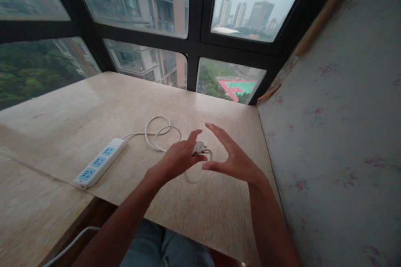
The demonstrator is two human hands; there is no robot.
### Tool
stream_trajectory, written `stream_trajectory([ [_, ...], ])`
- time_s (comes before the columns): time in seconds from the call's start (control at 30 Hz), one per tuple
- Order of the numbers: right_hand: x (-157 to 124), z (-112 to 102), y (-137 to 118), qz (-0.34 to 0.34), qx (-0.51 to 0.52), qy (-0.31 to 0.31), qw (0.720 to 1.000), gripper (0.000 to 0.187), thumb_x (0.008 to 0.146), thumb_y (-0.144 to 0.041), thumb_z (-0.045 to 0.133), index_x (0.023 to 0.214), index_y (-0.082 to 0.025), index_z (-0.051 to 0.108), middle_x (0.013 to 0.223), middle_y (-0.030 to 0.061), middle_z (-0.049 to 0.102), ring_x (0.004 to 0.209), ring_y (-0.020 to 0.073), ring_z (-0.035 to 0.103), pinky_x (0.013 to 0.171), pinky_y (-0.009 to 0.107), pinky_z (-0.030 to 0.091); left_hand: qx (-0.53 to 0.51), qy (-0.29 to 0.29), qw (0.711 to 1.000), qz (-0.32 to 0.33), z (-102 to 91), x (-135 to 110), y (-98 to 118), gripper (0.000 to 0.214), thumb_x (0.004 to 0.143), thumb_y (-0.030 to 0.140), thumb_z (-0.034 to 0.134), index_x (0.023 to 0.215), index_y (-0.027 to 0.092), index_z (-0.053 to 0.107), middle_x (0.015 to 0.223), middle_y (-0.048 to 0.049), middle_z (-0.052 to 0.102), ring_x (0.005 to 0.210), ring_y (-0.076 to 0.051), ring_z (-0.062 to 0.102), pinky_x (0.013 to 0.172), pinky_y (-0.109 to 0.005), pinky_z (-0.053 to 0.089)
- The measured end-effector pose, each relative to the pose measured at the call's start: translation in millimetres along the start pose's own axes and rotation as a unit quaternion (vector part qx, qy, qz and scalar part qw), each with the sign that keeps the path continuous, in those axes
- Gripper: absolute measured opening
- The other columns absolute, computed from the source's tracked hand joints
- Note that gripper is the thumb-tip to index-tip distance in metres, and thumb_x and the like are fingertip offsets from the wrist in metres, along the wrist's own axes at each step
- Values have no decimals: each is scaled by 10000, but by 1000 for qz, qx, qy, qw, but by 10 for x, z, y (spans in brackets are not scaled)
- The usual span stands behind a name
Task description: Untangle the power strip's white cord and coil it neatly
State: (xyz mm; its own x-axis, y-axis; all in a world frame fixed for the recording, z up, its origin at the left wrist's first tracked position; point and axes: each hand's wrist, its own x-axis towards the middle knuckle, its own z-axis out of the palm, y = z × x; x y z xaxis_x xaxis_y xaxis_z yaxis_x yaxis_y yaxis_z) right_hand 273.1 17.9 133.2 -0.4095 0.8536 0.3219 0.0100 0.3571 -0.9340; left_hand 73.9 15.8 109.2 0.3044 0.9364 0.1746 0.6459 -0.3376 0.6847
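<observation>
Plug (198, 147) pinched at centre frame.
Left hand (179, 159) pinches it; right hand (234, 159) hangs spread just beside; cord (134, 134) loops to the power strip (100, 162) at frame left.

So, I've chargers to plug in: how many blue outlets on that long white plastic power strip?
3, on the long white plastic power strip: one blue outlet at the cord end, one in the middle, one at the near end. None looks hidden.
</observation>
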Motion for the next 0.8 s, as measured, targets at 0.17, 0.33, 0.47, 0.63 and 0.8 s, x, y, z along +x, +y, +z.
stream_trajectory([
  [0.17, -35, 156, 91, 13, -48, -15, 999, 694, 601, -260, 849, 1250, -286, 605, 1382, 75, 530, 1163, 258, 565, 964, 426, 468, -7, -37, 999, 31, 139, 4, -5, 741, 724, 246, 688, 1391, 149, 379, 835, -105, 713, 698, -237, 666, 609, -280, 428],
  [0.33, -34, 125, 246, 101, -43, 2, 994, 439, 652, -256, 821, 1051, -198, 648, 741, 0, 675, 576, 123, 556, 517, 233, 386, -82, -83, 993, 31, 111, 14, 73, 1067, 688, 231, 730, 1533, 160, 82, 903, -103, 729, 726, -226, 688, 637, -287, 460],
  [0.47, 17, 75, 213, 103, -62, -55, 991, 277, 680, -274, 803, 906, -191, 665, 624, -25, 655, 525, 111, 531, 489, 216, 331, -146, -127, 979, 60, 98, 28, 126, 1149, 654, 231, 762, 1539, 201, 31, 1019, -116, 721, 813, -234, 704, 680, -301, 493],
  [0.63, 51, -20, 173, 148, -54, -188, 970, 335, 818, -327, 660, 1101, -149, 646, 579, -17, 670, 518, 134, 599, 501, 223, 401, -130, -98, 986, 39, 153, 21, 146, 1160, 615, 260, 797, 1533, 178, 92, 924, -82, 732, 754, -227, 697, 642, -287, 480],
  [0.8, 50, -48, 160, 114, -81, -177, 974, 274, 830, -231, 599, 1081, -161, 685, 642, -10, 685, 544, 118, 600, 502, 206, 403, -115, -64, 991, 0, 194, 0, 181, 1116, 656, 265, 769, 1533, 137, 93, 783, -36, 705, 677, -199, 661, 611, -281, 458],
])
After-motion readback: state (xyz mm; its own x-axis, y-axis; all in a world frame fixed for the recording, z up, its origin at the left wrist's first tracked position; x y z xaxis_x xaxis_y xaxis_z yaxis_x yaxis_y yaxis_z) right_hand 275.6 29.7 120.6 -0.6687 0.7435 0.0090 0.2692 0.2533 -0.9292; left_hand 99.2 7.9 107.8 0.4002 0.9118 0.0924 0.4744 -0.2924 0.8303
